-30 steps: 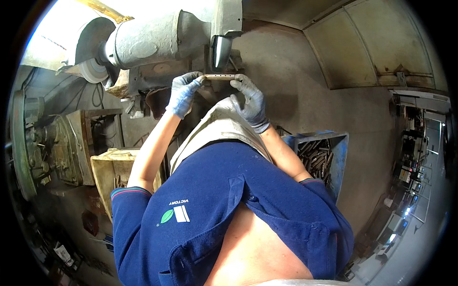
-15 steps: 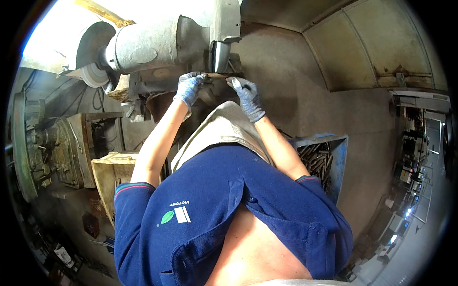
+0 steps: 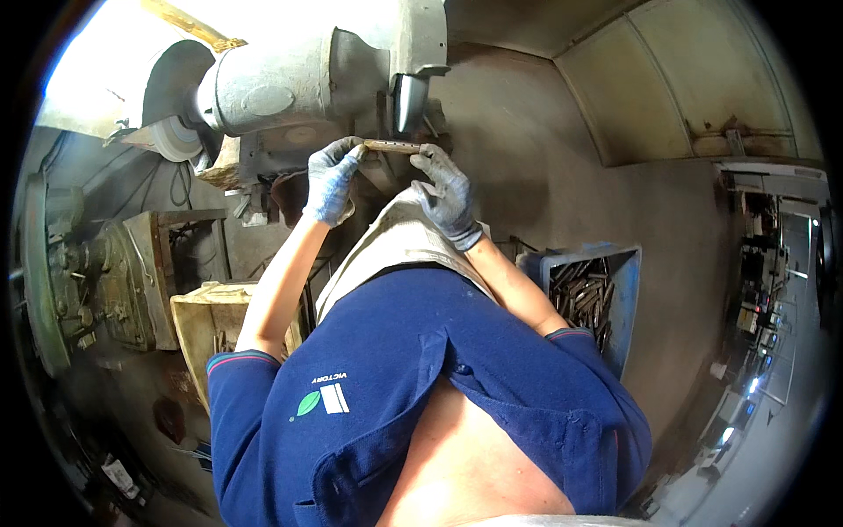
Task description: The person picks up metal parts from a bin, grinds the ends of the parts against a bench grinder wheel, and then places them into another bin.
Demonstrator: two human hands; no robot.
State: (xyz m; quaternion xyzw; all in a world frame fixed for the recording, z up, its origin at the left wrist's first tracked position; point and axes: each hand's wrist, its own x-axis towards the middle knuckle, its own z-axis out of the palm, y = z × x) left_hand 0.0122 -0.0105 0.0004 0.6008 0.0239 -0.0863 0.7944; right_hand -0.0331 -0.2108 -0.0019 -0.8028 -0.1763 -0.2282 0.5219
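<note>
One holed metal bar (image 3: 392,146), long axis left-to-right, is pinched by left hand (image 3: 333,180) at its left end, right hand (image 3: 448,193) at its right, just bodyward of the shiny curved machine part (image 3: 410,104), gap showing.

I read the upper left of the frame as blocked: the large grey cylindrical metal machine housing (image 3: 272,83) fills it, and its narrow, shiny grey end piece (image 3: 410,104) stands just above the slim brown metal bar (image 3: 392,146) at upper centre. I cannot judge that gap's depth. Right of the blue-grey gloved right hand (image 3: 445,193), I find passage over the grey concrete floor (image 3: 667,220), bounded below by the blue plastic crate (image 3: 625,299). At lower left, the yellowish open box (image 3: 195,316) hems me in.
</note>
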